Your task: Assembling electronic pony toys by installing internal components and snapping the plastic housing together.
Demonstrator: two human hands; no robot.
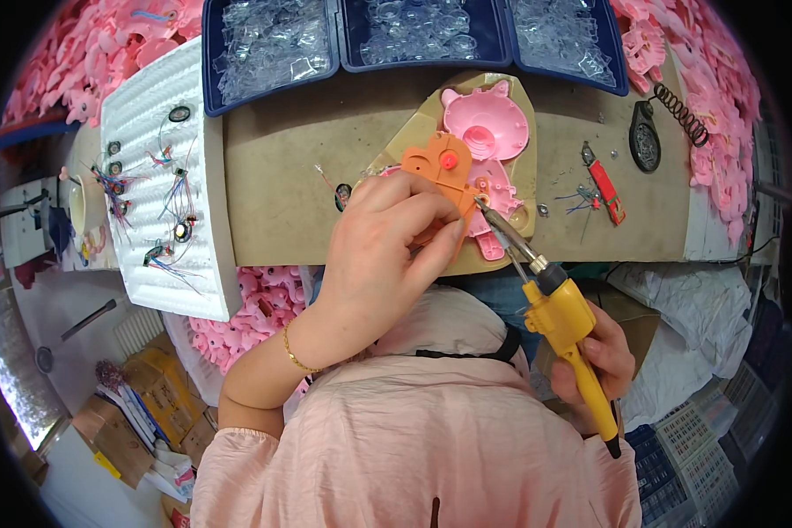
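My left hand (387, 238) has its fingers closed on an orange plastic plate (447, 167) with a red round spot. The plate lies over a pink pig-shaped toy shell (500, 125), partly covering its lower half. The shell rests in a tan fixture (526, 99) on the bench. In my right hand (609, 359) is a yellow soldering gun (558, 310), gripped by its handle. Its metal tip points up and left, close to the plate's right edge; whether it touches cannot be made out. My left fingertips are partly hidden behind the plate and hand.
Blue trays (338, 66) of clear plastic parts line the bench's far side. A white foam panel (218, 176) with wired small parts stands left. Red-handled cutters (606, 192), loose wires and a black speaker-like disc (645, 141) with a coiled spring lie right. Pink shells (722, 114) are piled around.
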